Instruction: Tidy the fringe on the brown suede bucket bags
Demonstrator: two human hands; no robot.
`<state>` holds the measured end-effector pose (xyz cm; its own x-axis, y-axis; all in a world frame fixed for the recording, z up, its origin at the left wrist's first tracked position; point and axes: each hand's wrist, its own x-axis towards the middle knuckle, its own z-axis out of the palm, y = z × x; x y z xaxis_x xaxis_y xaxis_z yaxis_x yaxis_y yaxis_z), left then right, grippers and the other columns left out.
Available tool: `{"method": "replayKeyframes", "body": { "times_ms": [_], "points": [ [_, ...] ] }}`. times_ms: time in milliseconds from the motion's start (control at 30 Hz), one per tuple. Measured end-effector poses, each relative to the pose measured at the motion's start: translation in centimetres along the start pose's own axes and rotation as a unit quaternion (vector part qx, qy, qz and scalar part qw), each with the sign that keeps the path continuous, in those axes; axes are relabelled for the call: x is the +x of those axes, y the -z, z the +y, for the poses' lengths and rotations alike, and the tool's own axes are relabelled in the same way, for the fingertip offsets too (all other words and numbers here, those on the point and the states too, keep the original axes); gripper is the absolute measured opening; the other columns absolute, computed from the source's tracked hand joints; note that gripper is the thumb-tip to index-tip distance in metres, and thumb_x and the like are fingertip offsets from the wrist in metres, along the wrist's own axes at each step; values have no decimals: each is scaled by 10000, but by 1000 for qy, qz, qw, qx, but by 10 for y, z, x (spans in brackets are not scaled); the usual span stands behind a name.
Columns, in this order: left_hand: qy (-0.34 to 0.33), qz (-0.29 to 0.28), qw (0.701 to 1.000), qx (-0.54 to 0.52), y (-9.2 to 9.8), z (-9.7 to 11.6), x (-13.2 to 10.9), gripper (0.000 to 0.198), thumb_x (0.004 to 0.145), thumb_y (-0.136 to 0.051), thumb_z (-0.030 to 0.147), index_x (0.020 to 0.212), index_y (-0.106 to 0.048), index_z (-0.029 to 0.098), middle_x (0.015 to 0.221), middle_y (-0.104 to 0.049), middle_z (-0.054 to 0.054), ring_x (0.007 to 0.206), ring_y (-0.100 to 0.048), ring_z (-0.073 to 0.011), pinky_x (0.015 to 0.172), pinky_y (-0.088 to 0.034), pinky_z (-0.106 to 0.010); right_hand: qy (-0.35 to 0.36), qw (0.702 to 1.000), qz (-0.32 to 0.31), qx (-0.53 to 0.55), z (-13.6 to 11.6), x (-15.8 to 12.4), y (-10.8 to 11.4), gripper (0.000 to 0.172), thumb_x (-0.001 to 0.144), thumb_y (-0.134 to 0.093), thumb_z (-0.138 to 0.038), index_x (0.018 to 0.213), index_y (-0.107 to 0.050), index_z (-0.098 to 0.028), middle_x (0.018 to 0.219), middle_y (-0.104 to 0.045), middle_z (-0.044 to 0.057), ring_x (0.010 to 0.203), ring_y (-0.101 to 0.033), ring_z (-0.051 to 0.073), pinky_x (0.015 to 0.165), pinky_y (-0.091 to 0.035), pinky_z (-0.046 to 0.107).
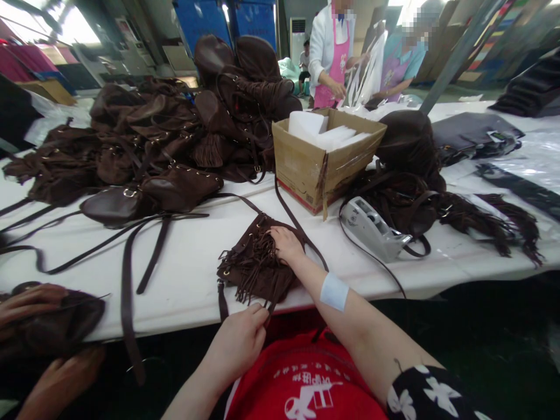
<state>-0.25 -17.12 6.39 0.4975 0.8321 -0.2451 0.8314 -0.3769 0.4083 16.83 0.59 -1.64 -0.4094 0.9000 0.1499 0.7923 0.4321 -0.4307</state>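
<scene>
A small brown suede bag with fringe [256, 265] lies at the near edge of the white table [192, 274]. My right hand [286, 244] presses on its top right, fingers curled into the fringe and the opening. My left hand [238, 343] is closed, pinching the bag's lower edge and a strap end at the table's rim. A long brown strap [289, 213] runs from the bag back toward the box.
A heap of brown bags [175, 134] fills the table's back left, straps trailing forward. An open cardboard box [321, 157] holds white sheets. A grey tape dispenser [371, 227] sits to the right by more fringed bags [437, 192]. Another person's hands [39, 326] hold a bag at the lower left. Two people stand behind.
</scene>
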Motion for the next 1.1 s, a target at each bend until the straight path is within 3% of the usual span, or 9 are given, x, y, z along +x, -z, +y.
{"method": "replayKeyframes", "body": {
  "times_ms": [133, 267, 333, 467, 533, 767, 933, 1000, 1100],
  "points": [
    [22, 4, 1000, -7, -5, -1, -9, 226, 833, -361, 82, 827, -546, 210, 871, -593, -46, 793, -581, -175, 723, -452, -291, -3, 1000, -1, 3, -1, 0, 0, 510, 772, -568, -114, 1278, -504, -131, 1369, -472, 152, 1261, -394, 237, 1063, -330, 387],
    [-16, 105, 994, -39, -7, 6, -17, 179, 784, -449, 112, 874, -573, 203, 1243, -526, -111, 1133, -522, -247, 982, -425, -382, -1, 1000, 2, 9, -1, -1, 1, 525, 764, -577, -102, 1280, -500, -155, 1364, -473, 141, 1267, -389, 232, 1061, -331, 398],
    [-41, 120, 990, -64, -7, 14, -17, 137, 782, -479, 142, 861, -574, 201, 1265, -511, -115, 1175, -492, -258, 1024, -398, -389, 2, 1000, 4, 7, 0, -1, 0, 524, 763, -584, -108, 1278, -501, -157, 1362, -477, 135, 1266, -393, 230, 1060, -336, 390],
    [-31, 23, 993, -115, -2, 25, -14, 59, 812, -492, 201, 801, -549, 211, 948, -592, -61, 880, -569, -195, 805, -474, -315, 1, 1000, 12, -2, 0, -2, 0, 503, 771, -581, -121, 1268, -512, -138, 1359, -482, 136, 1252, -410, 231, 1063, -336, 372],
    [-13, -12, 990, -138, 2, 26, -13, 54, 820, -510, 236, 823, -558, 213, 920, -594, -44, 820, -563, -178, 742, -468, -289, 2, 1000, 14, -3, -1, -2, 0, 505, 769, -584, -125, 1269, -514, -143, 1360, -484, 132, 1251, -412, 233, 1060, -339, 373],
    [-18, -60, 979, -196, 11, 20, -15, 212, 815, -580, 413, 844, -611, 205, 1229, -598, -96, 1149, -531, -244, 995, -409, -336, -2, 1000, 10, -2, -1, -2, 0, 504, 783, -601, -150, 1278, -507, -131, 1368, -480, 136, 1268, -400, 240, 1061, -343, 375],
    [-34, -175, 949, -258, 4, 11, -32, 304, 811, -592, 501, 762, -602, 201, 1445, -459, -97, 1319, -425, -280, 1067, -367, -396, 5, 1000, 21, -8, -1, -2, -1, 461, 828, -570, -168, 1282, -502, -126, 1359, -488, 142, 1268, -401, 233, 1060, -348, 376],
    [-34, -174, 942, -284, 1, 7, -38, 287, 836, -566, 490, 799, -608, 208, 1373, -537, -96, 1255, -496, -254, 1038, -401, -379, 2, 1000, 19, -15, -1, -2, -2, 453, 828, -561, -154, 1277, -507, -130, 1354, -493, 140, 1266, -405, 231, 1055, -352, 374],
    [-14, -84, 958, -273, -1, 3, -33, 246, 881, -510, 415, 797, -603, 204, 1166, -656, -83, 1069, -600, -211, 932, -471, -325, 0, 1000, 19, -17, -1, -1, -3, 458, 823, -561, -145, 1278, -507, -133, 1356, -489, 141, 1272, -400, 231, 1054, -350, 372]
  ]
}}
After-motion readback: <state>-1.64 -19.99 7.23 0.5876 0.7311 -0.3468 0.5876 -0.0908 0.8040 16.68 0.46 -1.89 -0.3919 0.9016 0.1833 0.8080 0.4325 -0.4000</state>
